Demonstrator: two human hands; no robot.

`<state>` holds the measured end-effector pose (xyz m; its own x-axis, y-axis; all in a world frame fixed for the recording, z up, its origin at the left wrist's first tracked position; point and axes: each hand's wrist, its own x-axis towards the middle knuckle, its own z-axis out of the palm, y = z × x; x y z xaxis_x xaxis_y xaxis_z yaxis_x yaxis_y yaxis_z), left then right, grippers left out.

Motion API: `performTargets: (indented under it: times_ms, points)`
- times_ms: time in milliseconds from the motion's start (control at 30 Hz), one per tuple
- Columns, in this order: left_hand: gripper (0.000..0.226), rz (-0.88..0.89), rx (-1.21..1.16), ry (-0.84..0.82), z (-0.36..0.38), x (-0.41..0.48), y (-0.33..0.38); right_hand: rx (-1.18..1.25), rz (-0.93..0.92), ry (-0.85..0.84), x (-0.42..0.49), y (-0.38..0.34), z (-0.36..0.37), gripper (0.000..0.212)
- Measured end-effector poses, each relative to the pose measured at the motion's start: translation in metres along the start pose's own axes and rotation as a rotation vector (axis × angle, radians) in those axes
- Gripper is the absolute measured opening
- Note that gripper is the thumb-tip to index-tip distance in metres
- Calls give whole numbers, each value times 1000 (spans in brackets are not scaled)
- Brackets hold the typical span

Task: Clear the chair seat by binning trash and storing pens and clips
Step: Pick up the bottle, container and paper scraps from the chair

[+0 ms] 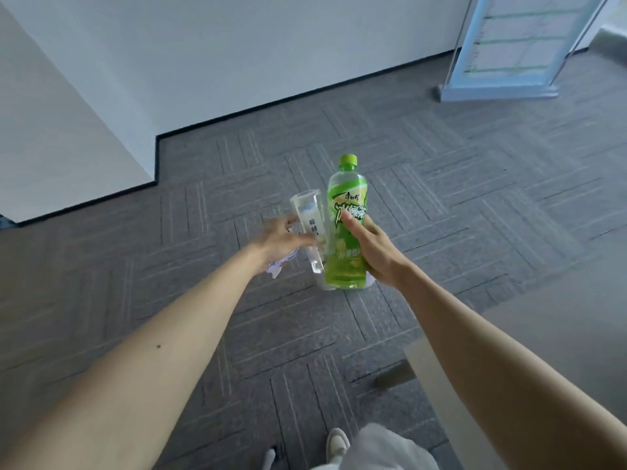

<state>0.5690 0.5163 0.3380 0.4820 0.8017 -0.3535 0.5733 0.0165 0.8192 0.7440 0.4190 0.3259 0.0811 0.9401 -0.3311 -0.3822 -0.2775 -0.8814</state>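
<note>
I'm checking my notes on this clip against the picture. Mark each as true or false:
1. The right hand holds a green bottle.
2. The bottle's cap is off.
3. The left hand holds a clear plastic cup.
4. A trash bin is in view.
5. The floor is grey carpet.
1. True: the right hand grips the green tea bottle, held upright.
2. False: its green cap is on.
3. True: the left hand holds the clear plastic cup, with crumpled paper showing beneath the hand.
4. False: no bin shows, only the walls, a standing sign and a tan surface at the lower right.
5. True: grey carpet tiles cover the floor.
</note>
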Motion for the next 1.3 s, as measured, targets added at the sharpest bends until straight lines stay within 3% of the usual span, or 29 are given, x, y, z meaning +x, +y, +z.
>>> performTargets:
  times_ms: [100, 233, 367, 533, 633, 767, 900, 1033, 1200, 1300]
  points:
    - [31, 47, 6, -40, -4, 65, 21, -21, -27, 40, 53, -25, -24, 43]
    - [57, 98, 38, -110, -5, 168, 38, -51, -52, 130, 133, -40, -80, 53]
    - [49, 145, 204, -185, 6, 271, 51, -64, -29, 242, 205, -37, -141, 66]
    - [58, 164, 324, -323, 38, 393, 62, -108, -4, 364, 279, -28, -204, 58]
    - [52, 186, 381, -423, 61, 448, 52, -198, 57, 456, 307, -14, -234, 62]
    - [52, 245, 488, -498, 104, 530, 15, -353, 87, 610, 360, 29, -275, 73]
    - [47, 284, 550, -579, 147, 599, -45, -435, 243, 793, 409, 91, -301, 69]
    - [47, 289, 611, -669, 179, 650, -116, -459, 282, 923, 451, 174, -310, 69]
    - [51, 212, 670, -707, 214, 704, -214, -339, 290, 1038, 501, 285, -320, 75]
    - [50, 166, 647, -717, 236, 720, -265, -199, 319, 1091, 520, 339, -325, 65]
